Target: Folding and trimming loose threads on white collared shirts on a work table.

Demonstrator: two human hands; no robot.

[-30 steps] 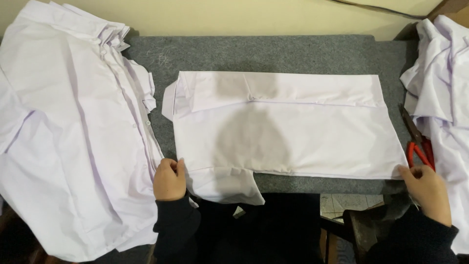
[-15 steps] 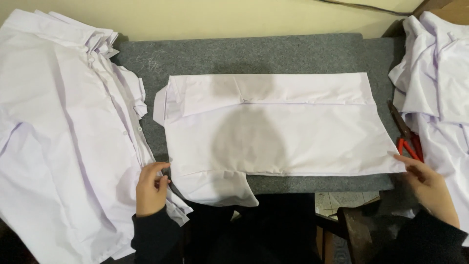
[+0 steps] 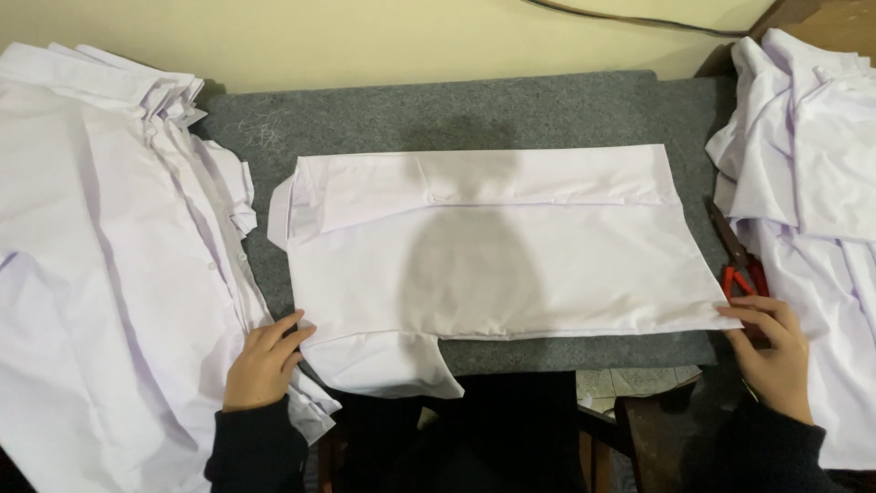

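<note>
While a folded white cotton shirt [image 3: 493,256] lies flat across the middle of the grey felt-covered bench [image 3: 438,110], both hands rest at its near corners. Left hand [image 3: 263,361]: fingers loosely spread and uncurled, fingertips touching the near-left edge of the folded shirt, just beside a cuffed sleeve end [image 3: 383,363] that hangs over the near edge of the bench; nothing is gripped. Right hand [image 3: 774,351]: also uncurled, fingers extended leftward, fingertips touching the near-right corner of the shirt, not clasping it. Both wrists are covered by dark sleeves [image 3: 255,447]. The shirt's long axis runs left to right, with a folded band along its far side and a head-shaped shadow falling across its centre. A pair of red-handled scissors [image 3: 741,265] lies on the bench just beside the shirt's right edge, partly hidden by the right hand. A heap of unfolded white shirts [image 3: 100,265] occupies the left side, its edge under the left hand. A second pile of white garments [image 3: 812,173] lies at the right, near the scissors. A pale wall [image 3: 365,36] closes the far side
</note>
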